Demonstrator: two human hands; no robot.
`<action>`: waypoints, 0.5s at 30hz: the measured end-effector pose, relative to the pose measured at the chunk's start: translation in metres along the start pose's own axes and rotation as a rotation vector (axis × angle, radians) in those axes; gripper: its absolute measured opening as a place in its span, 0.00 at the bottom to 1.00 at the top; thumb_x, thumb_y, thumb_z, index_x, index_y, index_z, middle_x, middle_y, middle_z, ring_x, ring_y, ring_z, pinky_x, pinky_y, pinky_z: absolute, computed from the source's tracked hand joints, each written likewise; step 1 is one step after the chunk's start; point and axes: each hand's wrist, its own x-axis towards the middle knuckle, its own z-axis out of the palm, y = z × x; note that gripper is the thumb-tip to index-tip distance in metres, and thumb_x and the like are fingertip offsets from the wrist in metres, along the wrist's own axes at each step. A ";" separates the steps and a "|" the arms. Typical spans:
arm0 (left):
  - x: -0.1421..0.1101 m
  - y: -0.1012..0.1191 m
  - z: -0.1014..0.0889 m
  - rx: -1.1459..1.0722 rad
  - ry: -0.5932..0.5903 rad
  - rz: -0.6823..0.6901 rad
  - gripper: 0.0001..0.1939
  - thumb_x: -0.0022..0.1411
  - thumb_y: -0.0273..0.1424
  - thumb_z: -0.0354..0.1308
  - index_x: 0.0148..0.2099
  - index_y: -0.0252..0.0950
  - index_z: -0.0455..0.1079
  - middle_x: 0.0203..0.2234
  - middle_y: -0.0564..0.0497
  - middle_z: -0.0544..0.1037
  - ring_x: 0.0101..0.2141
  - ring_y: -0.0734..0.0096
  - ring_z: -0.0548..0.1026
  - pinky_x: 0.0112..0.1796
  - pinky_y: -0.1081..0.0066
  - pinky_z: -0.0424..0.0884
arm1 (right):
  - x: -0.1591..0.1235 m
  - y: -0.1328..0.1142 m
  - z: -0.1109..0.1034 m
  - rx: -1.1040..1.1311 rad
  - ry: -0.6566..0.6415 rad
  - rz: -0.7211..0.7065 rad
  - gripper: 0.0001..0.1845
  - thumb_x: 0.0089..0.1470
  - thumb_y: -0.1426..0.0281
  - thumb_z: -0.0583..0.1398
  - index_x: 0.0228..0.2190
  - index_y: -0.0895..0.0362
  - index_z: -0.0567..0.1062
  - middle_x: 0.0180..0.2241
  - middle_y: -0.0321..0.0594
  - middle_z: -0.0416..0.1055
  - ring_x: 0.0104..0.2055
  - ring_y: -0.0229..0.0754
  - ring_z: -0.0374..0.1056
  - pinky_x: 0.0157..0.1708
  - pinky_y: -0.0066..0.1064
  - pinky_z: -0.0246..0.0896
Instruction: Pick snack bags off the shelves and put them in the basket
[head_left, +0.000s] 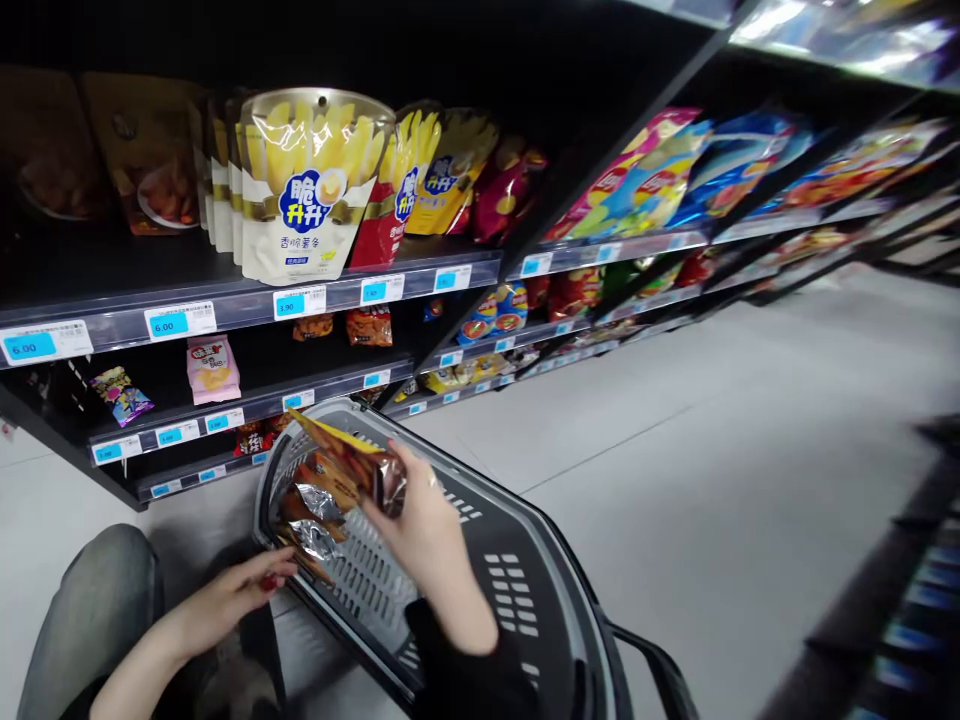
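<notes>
Basket (555, 545): snack bags (319, 505) at its shelf end. Right hand (416, 500): grip closed around a brown-and-yellow packet (349, 450), above basket. Left hand (251, 585): grip loosely open, at basket's near rim.

Pouch (352, 458): brown with yellow edge, glossy, held tilted above the packets (315, 510). Packets: brown-orange, silvery glare on two, grouped at one end inside the basket (553, 590). Basket: grey, slotted, upright, beside the shelving.
</notes>
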 end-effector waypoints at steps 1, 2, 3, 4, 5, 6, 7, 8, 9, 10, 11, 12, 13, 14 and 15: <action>-0.003 -0.003 -0.007 0.002 0.018 -0.049 0.25 0.59 0.47 0.57 0.56 0.45 0.70 0.52 0.43 0.74 0.52 0.53 0.71 0.53 0.51 0.63 | 0.011 0.021 0.002 -0.080 -0.166 0.079 0.31 0.51 0.69 0.59 0.55 0.59 0.58 0.43 0.49 0.69 0.38 0.47 0.71 0.35 0.36 0.67; -0.006 -0.007 -0.014 -0.021 0.047 -0.082 0.25 0.60 0.47 0.56 0.56 0.44 0.70 0.52 0.42 0.74 0.51 0.55 0.72 0.52 0.53 0.64 | 0.022 0.040 0.007 -0.140 -0.294 0.135 0.31 0.52 0.69 0.59 0.56 0.60 0.57 0.44 0.50 0.69 0.40 0.47 0.70 0.37 0.36 0.65; -0.009 -0.011 -0.021 -0.065 0.078 -0.105 0.25 0.61 0.47 0.55 0.56 0.42 0.70 0.52 0.41 0.74 0.49 0.56 0.73 0.51 0.54 0.65 | 0.031 0.056 0.014 -0.173 -0.373 0.154 0.31 0.52 0.69 0.59 0.56 0.61 0.58 0.44 0.51 0.69 0.40 0.47 0.70 0.38 0.35 0.63; -0.011 -0.015 -0.027 -0.113 0.110 -0.124 0.25 0.61 0.47 0.54 0.55 0.39 0.70 0.52 0.40 0.74 0.47 0.57 0.73 0.49 0.56 0.66 | 0.038 0.069 0.023 -0.195 -0.439 0.162 0.30 0.52 0.70 0.59 0.55 0.62 0.59 0.43 0.51 0.70 0.40 0.48 0.70 0.38 0.34 0.62; -0.013 -0.017 -0.032 -0.152 0.141 -0.136 0.25 0.61 0.46 0.54 0.55 0.38 0.70 0.51 0.39 0.74 0.45 0.58 0.74 0.48 0.57 0.67 | 0.044 0.079 0.034 -0.207 -0.482 0.155 0.29 0.51 0.70 0.60 0.54 0.63 0.61 0.42 0.51 0.70 0.40 0.48 0.70 0.37 0.34 0.61; -0.014 -0.018 -0.036 -0.177 0.172 -0.142 0.26 0.60 0.46 0.56 0.54 0.36 0.70 0.51 0.39 0.74 0.45 0.58 0.74 0.47 0.58 0.67 | 0.048 0.087 0.046 -0.214 -0.516 0.141 0.28 0.50 0.71 0.61 0.52 0.63 0.63 0.40 0.50 0.71 0.40 0.48 0.69 0.37 0.33 0.60; -0.016 -0.017 -0.039 -0.186 0.199 -0.145 0.26 0.58 0.46 0.57 0.54 0.36 0.70 0.51 0.39 0.74 0.45 0.58 0.73 0.47 0.59 0.67 | 0.051 0.092 0.058 -0.224 -0.554 0.130 0.27 0.48 0.71 0.62 0.50 0.63 0.65 0.39 0.49 0.71 0.39 0.47 0.69 0.36 0.33 0.59; -0.018 -0.013 -0.041 -0.183 0.225 -0.143 0.26 0.58 0.45 0.58 0.54 0.36 0.70 0.51 0.39 0.74 0.45 0.58 0.73 0.47 0.59 0.67 | 0.053 0.096 0.070 -0.233 -0.589 0.121 0.26 0.47 0.71 0.64 0.48 0.63 0.66 0.38 0.49 0.71 0.39 0.47 0.69 0.36 0.33 0.59; -0.020 -0.006 -0.043 -0.167 0.252 -0.136 0.25 0.58 0.45 0.58 0.53 0.36 0.71 0.51 0.40 0.74 0.45 0.57 0.73 0.48 0.58 0.67 | 0.054 0.098 0.081 -0.241 -0.619 0.112 0.25 0.47 0.70 0.64 0.47 0.63 0.67 0.38 0.48 0.71 0.38 0.46 0.69 0.36 0.33 0.59; -0.023 0.004 -0.046 -0.133 0.278 -0.119 0.24 0.58 0.44 0.58 0.53 0.37 0.71 0.51 0.41 0.74 0.46 0.56 0.73 0.49 0.58 0.67 | 0.054 0.100 0.092 -0.249 -0.646 0.106 0.25 0.48 0.68 0.64 0.47 0.63 0.67 0.39 0.47 0.70 0.38 0.45 0.68 0.37 0.33 0.60; -0.027 0.018 -0.048 -0.080 0.312 -0.092 0.22 0.58 0.44 0.57 0.52 0.38 0.71 0.51 0.42 0.74 0.47 0.55 0.72 0.49 0.58 0.67 | 0.054 0.102 0.101 -0.257 -0.669 0.102 0.24 0.49 0.66 0.64 0.46 0.62 0.67 0.39 0.45 0.70 0.38 0.44 0.68 0.38 0.35 0.61; -0.031 0.036 -0.052 -0.014 0.353 -0.051 0.21 0.59 0.43 0.57 0.51 0.39 0.72 0.51 0.44 0.74 0.48 0.56 0.72 0.50 0.59 0.66 | 0.053 0.104 0.110 -0.261 -0.687 0.098 0.23 0.51 0.65 0.63 0.46 0.62 0.68 0.40 0.44 0.70 0.39 0.43 0.68 0.39 0.36 0.63; -0.034 0.056 -0.055 0.063 0.391 0.000 0.19 0.61 0.43 0.56 0.50 0.40 0.72 0.51 0.45 0.74 0.48 0.57 0.71 0.51 0.60 0.66 | 0.051 0.106 0.118 -0.263 -0.700 0.095 0.21 0.53 0.64 0.62 0.47 0.60 0.68 0.41 0.43 0.69 0.40 0.43 0.68 0.41 0.37 0.63; -0.037 0.078 -0.060 0.141 0.436 0.065 0.18 0.62 0.42 0.54 0.50 0.41 0.72 0.49 0.47 0.75 0.47 0.58 0.72 0.51 0.61 0.66 | 0.049 0.108 0.126 -0.261 -0.707 0.092 0.21 0.55 0.63 0.61 0.47 0.59 0.68 0.43 0.43 0.69 0.41 0.43 0.68 0.42 0.39 0.64; -0.038 0.102 -0.064 0.214 0.463 0.143 0.17 0.63 0.43 0.53 0.50 0.42 0.72 0.47 0.48 0.76 0.44 0.61 0.73 0.50 0.63 0.67 | 0.046 0.110 0.133 -0.256 -0.710 0.089 0.20 0.57 0.62 0.60 0.49 0.59 0.67 0.44 0.43 0.69 0.43 0.43 0.67 0.44 0.40 0.64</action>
